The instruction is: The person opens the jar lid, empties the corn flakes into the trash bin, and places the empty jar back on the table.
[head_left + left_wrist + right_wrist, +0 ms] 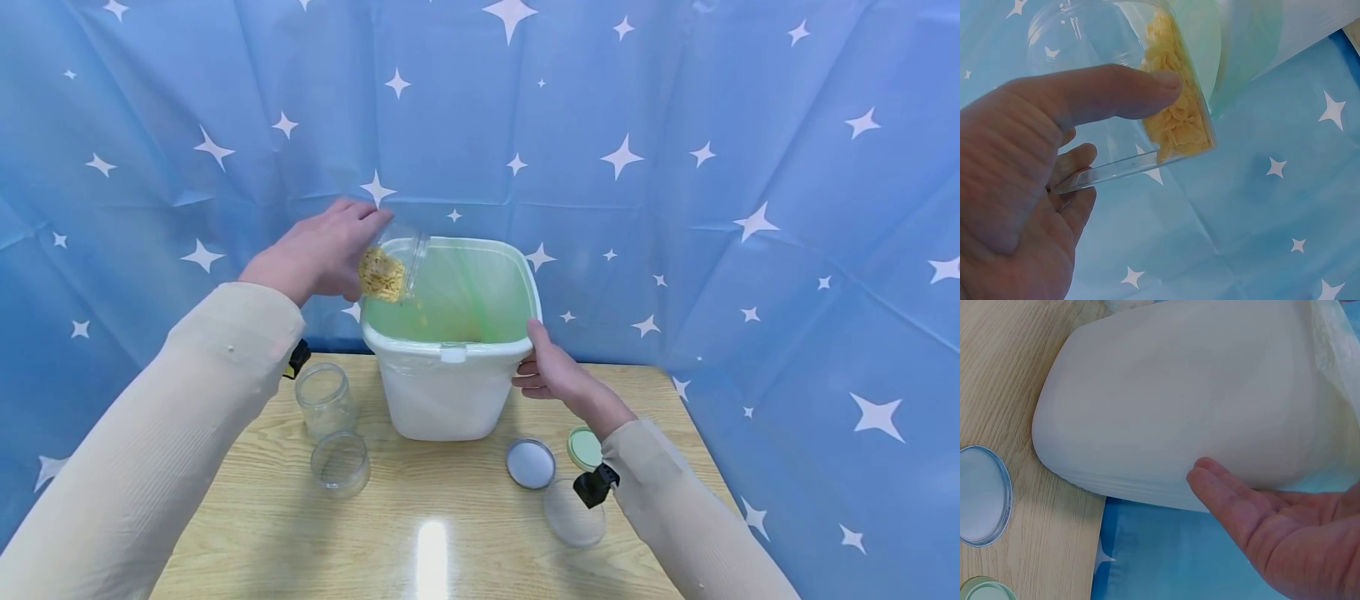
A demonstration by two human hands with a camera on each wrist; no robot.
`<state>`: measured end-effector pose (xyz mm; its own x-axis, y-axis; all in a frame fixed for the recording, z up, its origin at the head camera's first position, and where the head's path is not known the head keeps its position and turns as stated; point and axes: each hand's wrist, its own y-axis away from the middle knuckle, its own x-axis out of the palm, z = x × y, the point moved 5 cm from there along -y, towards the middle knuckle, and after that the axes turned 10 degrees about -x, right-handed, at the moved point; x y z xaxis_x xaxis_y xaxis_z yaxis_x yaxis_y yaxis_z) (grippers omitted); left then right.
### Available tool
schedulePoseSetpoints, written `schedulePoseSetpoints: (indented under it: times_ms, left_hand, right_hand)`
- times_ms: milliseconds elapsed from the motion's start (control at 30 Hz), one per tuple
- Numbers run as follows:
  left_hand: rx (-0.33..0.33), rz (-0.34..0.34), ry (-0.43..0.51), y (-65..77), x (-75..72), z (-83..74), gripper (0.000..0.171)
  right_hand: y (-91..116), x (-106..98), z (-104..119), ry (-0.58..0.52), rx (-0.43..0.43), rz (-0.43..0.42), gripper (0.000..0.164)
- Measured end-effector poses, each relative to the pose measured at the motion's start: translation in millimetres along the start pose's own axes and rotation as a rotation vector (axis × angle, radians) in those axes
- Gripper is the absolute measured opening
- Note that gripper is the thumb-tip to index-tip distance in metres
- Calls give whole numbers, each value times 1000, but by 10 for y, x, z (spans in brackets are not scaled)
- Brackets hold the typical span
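My left hand [326, 250] grips a clear jar [1085, 37], tilted on its side with its mouth over a white trash bin [446, 392]. Yellow flakes [382, 275] lie along the jar's lower wall, and a few are falling below its mouth. In the left wrist view, my thumb lies across the jar while fingers support it from the other side. The bin is pale green inside, with a thin clear plastic liner [1335, 350] folded over its rim. At the bin's right side my right hand [555, 367] holds the rim, thumb at the edge and fingers against the outer wall.
Two clear jars [325, 400] stand left of the bin on the wooden table [405, 517]. To the right lie a silver-grey lid [531, 463], a green lid [585, 448] and a clear round lid [574, 512]. A blue star-patterned curtain [720, 250] hangs close behind the bin.
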<state>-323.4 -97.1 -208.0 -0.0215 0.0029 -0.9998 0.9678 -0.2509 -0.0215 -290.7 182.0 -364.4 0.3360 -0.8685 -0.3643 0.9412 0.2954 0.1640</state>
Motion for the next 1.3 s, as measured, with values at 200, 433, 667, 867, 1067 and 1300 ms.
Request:
schedulePoseSetpoints:
  times_ms: [200,433,667,867,1067,1300]
  left_hand:
    - [4,4,-8,-5,4,-13,106]
    - [7,3,-12,-11,0,-37,104]
    - [10,15,-25,-10,20,-55,102]
    - [24,0,-33,-3,3,-84,101]
    - [26,11,-40,-14,14,-101,99]
    - [30,-1,-52,-34,14,-108,95]
  right_hand:
    - [-2,-11,-1,1,-1,2,90]
    - [-5,-13,1,11,-2,0,91]
    - [-3,-1,-7,10,4,-13,90]
    - [-23,4,-17,-12,19,-26,91]
    - [-17,8,-4,-20,19,-27,93]
    - [-19,4,-7,-10,14,-25,92]
